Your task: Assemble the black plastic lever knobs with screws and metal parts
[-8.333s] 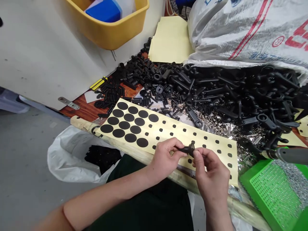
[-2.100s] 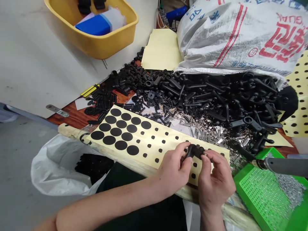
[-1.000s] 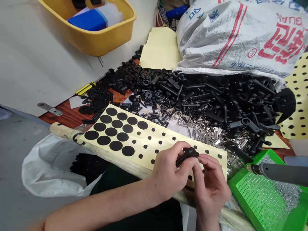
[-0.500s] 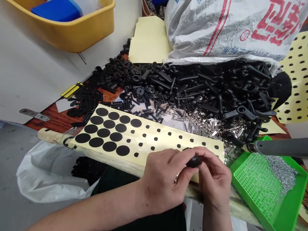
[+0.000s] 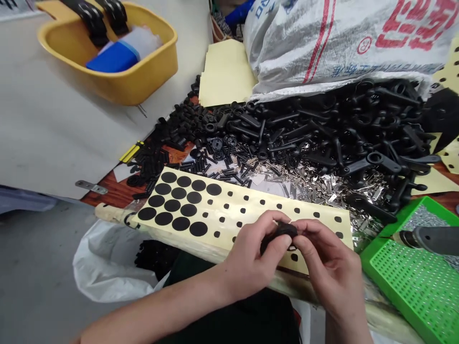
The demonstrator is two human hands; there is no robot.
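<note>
Between my two hands is a small black plastic part [image 5: 286, 231], mostly covered by fingers, so its full shape is hidden. My left hand [image 5: 256, 253] is closed around it, with the thumb along its near side. My right hand [image 5: 324, 255] pinches its right end between thumb and fingertips. Both hands hover over the near edge of a pale yellow sticker sheet [image 5: 251, 215]. Large black round stickers [image 5: 188, 209] fill the sheet's left end, and small black dots [image 5: 262, 202] are spread over the rest.
Behind the sheet lie heaps of black crank-like handles [image 5: 322, 119], ribbed black pieces [image 5: 229, 167] and small metal clips [image 5: 330, 191]. At right, a grey-handled tool [image 5: 433, 239] reaches over a green basket [image 5: 380, 267] of screws. A yellow bin [image 5: 143, 86] hangs at upper left; a white sack [image 5: 283, 57] stands behind.
The view has shifted, so the scene sits further right and more of the yellow bin shows. Both hands still hold the black part, which has turned in the fingers.
</note>
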